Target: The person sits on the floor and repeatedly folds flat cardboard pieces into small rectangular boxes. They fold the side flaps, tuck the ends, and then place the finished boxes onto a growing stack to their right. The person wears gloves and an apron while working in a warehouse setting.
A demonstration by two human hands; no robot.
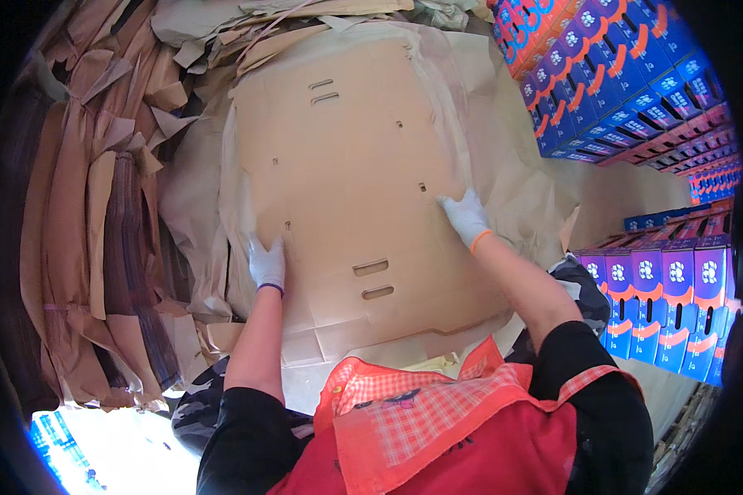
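A large flat brown cardboard sheet (347,173) with oval hand slots and small punched holes lies in front of me, on top of other sheets and crumpled brown paper. My left hand (267,262), in a white glove with a purple cuff, grips its left edge, the thumb on the upper face. On the right edge, somewhat farther away, my right hand (465,216) in a white glove with an orange cuff holds the sheet, thumb on top. The fingertips of both hands are partly hidden at the edges.
Bundles of folded brown cardboard (91,206) stand along the left. Torn brown paper (256,33) is heaped beyond the sheet. Stacked blue and orange printed boxes (594,74) rise at the far right, with purple and blue boxes (669,280) nearer on the right.
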